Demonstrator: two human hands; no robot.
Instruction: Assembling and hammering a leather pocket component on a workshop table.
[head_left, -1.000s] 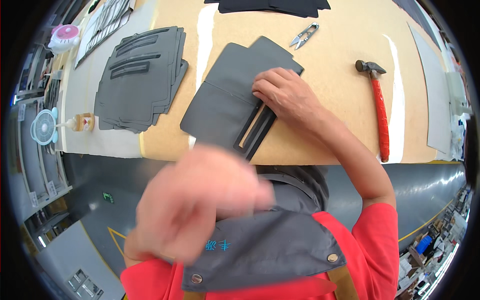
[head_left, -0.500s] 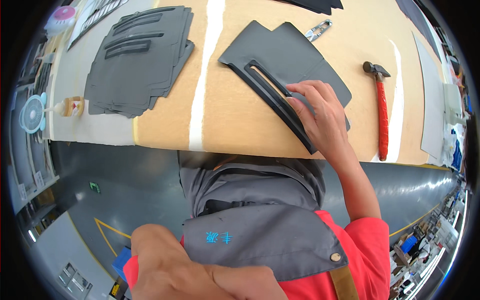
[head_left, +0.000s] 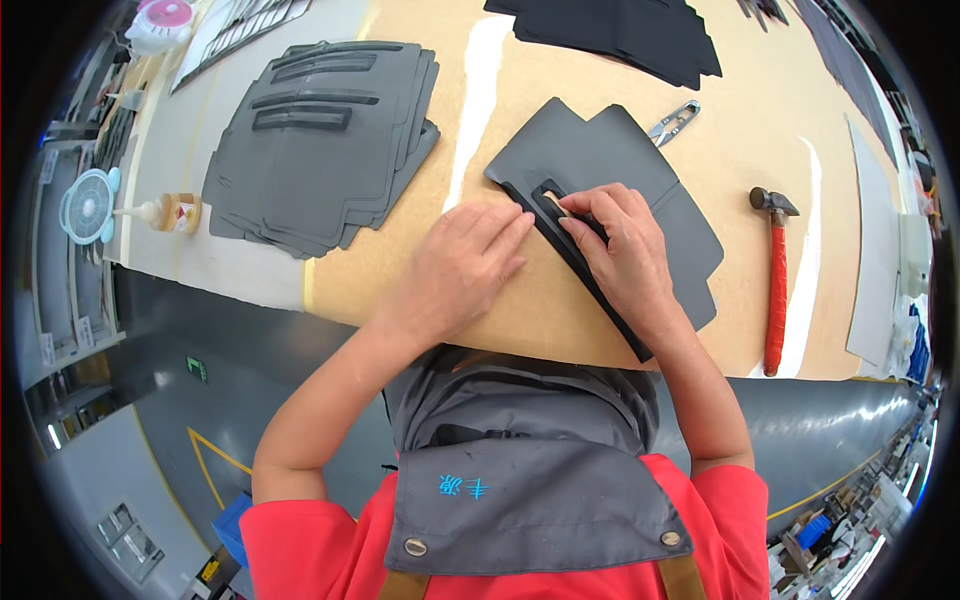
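In front of me a dark grey sheet (head_left: 610, 150) with a notched edge lies at an angle on the table. A narrow black strip (head_left: 603, 305) runs along its near-left edge. Beside that strip, a slim black slotted frame (head_left: 545, 192) rests on the sheet, partly covered by my fingers. My right hand (head_left: 630, 260) is closed, thumb and forefinger pinching the frame. My left hand (head_left: 465, 265) lies palm down, fingers extended and close together, its fingertips at the sheet's upper left edge by the black strip. Nothing shows in it.
A stack of grey sheets (head_left: 310, 190) with black strips on top lies left. Near it are a glue bottle (head_left: 175, 213) and small fan (head_left: 88, 205). Snips (head_left: 675, 122) lie behind the sheet, a red-handled hammer (head_left: 776, 280) to the right, black pieces (head_left: 620, 40) at the back.
My left hand has come up from near my body onto the table beside the sheet's edge. My right hand has shifted toward the upper end of the slotted frame. The whole view has shifted.
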